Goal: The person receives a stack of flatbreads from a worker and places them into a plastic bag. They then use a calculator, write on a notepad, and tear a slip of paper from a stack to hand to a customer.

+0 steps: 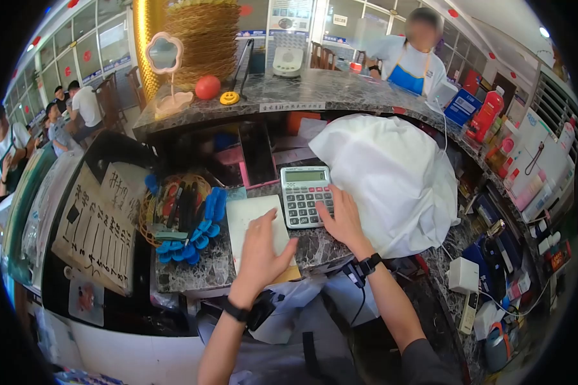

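Silver-grey calculator (pixel 305 174) on the counter (pixel 189 277): the right hand (pixel 345 221), fingers open and gripping nothing, is at its keypad's right side; whether a key is pressed, I cannot tell. The left hand (pixel 258 249), fingers spread and empty, is over pale paper (pixel 243 221) at the calculator's eight o'clock. White cloth (pixel 392 179) bulges close at three o'clock; farther out, a basket (pixel 145 217) sits at nine. The slanted right thumb could catch neighbouring keys; crowding cloth could jog that hand.
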`<state>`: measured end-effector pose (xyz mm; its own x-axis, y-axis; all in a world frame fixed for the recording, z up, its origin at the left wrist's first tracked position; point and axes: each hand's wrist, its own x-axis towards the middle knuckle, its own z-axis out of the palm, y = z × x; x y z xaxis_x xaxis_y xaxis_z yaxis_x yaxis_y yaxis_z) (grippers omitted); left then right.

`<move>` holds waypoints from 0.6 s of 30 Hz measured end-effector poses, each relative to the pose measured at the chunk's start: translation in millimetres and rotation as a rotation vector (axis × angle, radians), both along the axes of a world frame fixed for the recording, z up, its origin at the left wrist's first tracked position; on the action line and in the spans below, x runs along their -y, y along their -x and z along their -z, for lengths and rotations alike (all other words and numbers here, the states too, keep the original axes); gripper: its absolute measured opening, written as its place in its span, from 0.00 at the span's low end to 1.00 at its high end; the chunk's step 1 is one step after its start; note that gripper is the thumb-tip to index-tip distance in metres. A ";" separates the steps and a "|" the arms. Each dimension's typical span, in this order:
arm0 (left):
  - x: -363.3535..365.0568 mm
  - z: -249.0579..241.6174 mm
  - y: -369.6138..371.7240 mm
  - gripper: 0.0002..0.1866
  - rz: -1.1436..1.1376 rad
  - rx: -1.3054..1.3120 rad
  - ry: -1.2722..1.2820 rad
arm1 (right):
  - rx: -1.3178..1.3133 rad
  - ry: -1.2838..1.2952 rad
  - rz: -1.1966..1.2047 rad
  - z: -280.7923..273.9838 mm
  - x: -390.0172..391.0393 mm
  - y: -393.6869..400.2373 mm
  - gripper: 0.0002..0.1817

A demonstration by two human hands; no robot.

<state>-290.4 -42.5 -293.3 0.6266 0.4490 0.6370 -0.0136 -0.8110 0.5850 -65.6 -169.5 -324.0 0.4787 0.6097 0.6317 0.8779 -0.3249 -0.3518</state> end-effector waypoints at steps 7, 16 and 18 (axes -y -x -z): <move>8.5 28.4 -23.2 0.53 -0.034 -0.194 -0.086 | 0.025 0.075 -0.018 -14.8 -5.0 12.6 0.38; 4.6 20.0 -1.6 0.44 -0.101 -0.238 -0.144 | -0.006 0.067 -0.171 -18.1 1.1 21.4 0.39; 4.8 19.9 -1.7 0.43 -0.096 -0.230 -0.130 | 0.018 0.061 -0.185 -15.9 2.0 22.2 0.39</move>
